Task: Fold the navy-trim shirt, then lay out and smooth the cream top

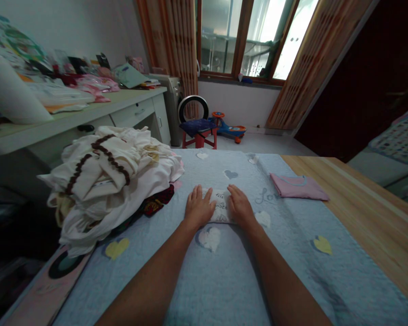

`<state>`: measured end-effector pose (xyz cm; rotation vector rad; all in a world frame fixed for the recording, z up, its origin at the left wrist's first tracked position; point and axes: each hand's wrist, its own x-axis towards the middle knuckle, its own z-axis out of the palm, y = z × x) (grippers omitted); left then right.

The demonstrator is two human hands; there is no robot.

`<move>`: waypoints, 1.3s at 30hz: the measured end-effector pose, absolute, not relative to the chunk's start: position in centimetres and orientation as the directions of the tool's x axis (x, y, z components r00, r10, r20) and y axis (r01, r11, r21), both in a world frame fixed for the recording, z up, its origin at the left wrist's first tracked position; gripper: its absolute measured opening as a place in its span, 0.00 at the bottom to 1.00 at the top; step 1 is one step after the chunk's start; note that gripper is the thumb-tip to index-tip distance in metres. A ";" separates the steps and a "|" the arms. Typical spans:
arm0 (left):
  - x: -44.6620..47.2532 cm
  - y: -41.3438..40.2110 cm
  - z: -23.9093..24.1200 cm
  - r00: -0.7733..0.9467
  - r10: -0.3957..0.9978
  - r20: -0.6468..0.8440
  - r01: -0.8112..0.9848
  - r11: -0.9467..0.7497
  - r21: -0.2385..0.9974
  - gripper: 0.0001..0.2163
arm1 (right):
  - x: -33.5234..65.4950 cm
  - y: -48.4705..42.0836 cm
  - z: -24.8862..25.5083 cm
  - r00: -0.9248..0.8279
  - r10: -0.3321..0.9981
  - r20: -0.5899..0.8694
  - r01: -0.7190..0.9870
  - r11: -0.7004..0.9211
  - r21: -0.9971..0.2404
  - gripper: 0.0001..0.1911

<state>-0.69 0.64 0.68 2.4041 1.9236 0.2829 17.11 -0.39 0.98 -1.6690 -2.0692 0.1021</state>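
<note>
A small folded white cloth with dark printed lettering lies on the light blue heart-patterned sheet. My left hand rests flat on its left part, fingers stretched forward and a little apart. On its right edge lies my right hand, palm down with the fingers extended. Parts of the cloth are hidden beneath both hands. Off to the right, a pink folded garment with a pale blue neckline lies apart from my hands.
A large heap of white clothes with brown trim sits at the left, a dark red patterned fabric under its edge. Bare wood shows on the right. Beyond stand a red stool, a blue ride-on toy and a cluttered desk.
</note>
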 end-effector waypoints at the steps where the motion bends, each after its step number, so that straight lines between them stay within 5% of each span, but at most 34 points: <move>1: -0.7 0.6 0.6 0.210 0.971 0.117 0.962 -0.226 0.151 0.26 | 16.6 -0.6 0.9 -0.183 0.949 0.255 0.915 0.259 -0.309 0.25; 9: -0.8 0.7 0.5 0.218 0.966 0.137 0.960 -0.238 0.151 0.26 | 15.6 -0.7 1.4 -0.257 0.966 0.029 0.952 0.258 -0.164 0.31; 16: -1.3 1.1 0.2 0.193 0.973 0.126 0.958 -0.214 0.189 0.24 | 15.5 -0.7 1.5 -0.210 0.978 0.014 0.967 0.210 -0.145 0.34; 23: -2.6 1.4 0.8 -0.032 0.975 0.218 0.980 -0.012 0.201 0.25 | 15.5 -0.9 1.4 -0.184 0.982 0.029 0.970 0.187 -0.155 0.36; 32: -4.4 2.1 2.0 -0.146 0.978 0.146 0.970 0.112 0.218 0.19 | 16.0 -1.1 1.9 -0.197 0.962 0.188 0.949 0.235 -0.211 0.27; 39: -5.0 2.4 2.1 -0.136 0.989 0.066 0.955 0.113 0.273 0.18 | 15.6 -1.1 1.2 -0.258 0.965 0.057 0.947 0.264 -0.181 0.28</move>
